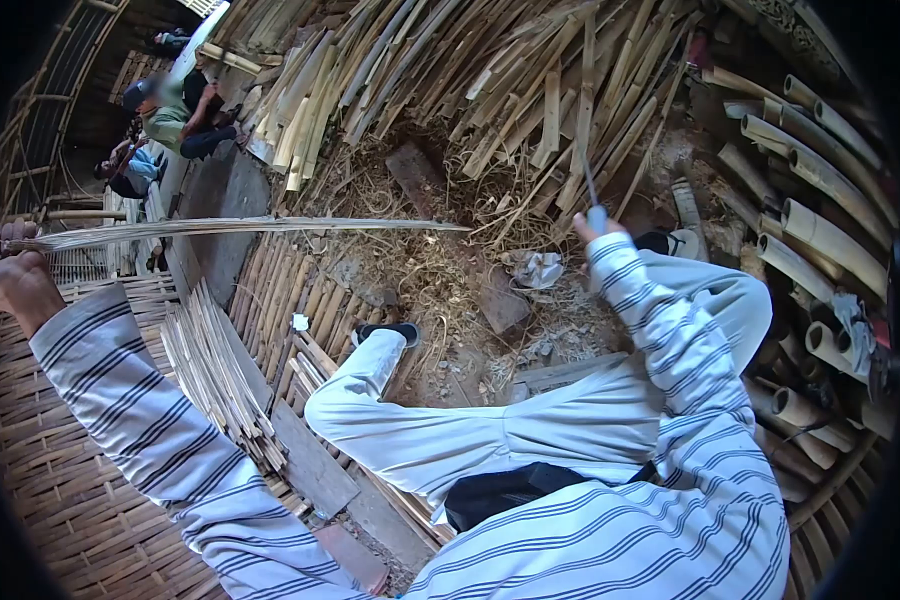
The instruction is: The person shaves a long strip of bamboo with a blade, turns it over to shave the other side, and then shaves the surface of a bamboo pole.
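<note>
Bamboo strip, long and thin, reached from the person's left side to over the messy ground in front. The left hand had its fingers closed around one end. That arm was stuck far out to the side, maybe so the long strip had room and did not bump the legs. The other end hung in the air, touching no hand, and it looked a bit ragged.

The right hand was shut around the handle of a knife, near the right knee. Its thin blade pointed away from the body, which seemed a safe way to hold it. The knife and the strip were apart.

Under the strip's free end, curly shavings lay on the dirt between the feet. A block sat among them, with crumpled plastic just beside it. Past the shavings, a big pile of split bamboo fanned out, close enough to reach, it seemed. Thick bamboo poles lay on the right. On the left were thin slats and a woven bamboo mat. Farther off, another person sat in a green shirt.
</note>
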Available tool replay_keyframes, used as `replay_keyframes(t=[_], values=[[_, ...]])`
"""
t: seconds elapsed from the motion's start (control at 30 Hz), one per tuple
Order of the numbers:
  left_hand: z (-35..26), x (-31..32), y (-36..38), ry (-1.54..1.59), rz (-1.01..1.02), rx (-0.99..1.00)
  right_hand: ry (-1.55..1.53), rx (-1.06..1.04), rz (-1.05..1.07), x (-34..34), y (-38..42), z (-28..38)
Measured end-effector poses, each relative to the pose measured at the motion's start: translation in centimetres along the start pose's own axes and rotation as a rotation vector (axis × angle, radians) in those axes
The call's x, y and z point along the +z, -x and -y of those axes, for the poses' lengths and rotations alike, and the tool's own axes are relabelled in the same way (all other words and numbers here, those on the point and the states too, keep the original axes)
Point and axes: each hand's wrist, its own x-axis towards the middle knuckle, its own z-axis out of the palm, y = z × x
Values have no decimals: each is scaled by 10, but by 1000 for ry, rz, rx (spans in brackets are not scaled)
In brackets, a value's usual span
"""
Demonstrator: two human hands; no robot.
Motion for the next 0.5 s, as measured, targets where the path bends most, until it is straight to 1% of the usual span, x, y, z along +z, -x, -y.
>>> replay_keyframes(t=[0.07, 0.1, 0.17, 0.23, 0.27, 0.37, 0.4, 0.5], values=[[0, 7, 8, 19, 14, 21, 528, -144, -93, 31, -12, -54], [0, 10, 11, 25, 21, 31, 544, -177, -79, 39, 2, -55], [-1, 12, 17, 42, 33, 51, 496, -83, 142, 45, 31, -24], [-4, 13, 22, 55, 38, 70, 465, -380, 175, 58, 50, -7], [-4, 14, 24, 63, 41, 76, 555, -467, 172, 57, 64, 6], [-6, 16, 27, 69, 48, 85, 435, -423, 253, 69, 70, 26], [-9, 17, 26, 68, 50, 88, 404, -265, 430, 61, 72, 46], [-14, 18, 26, 73, 55, 91, 532, -270, 410, 71, 54, 23]])
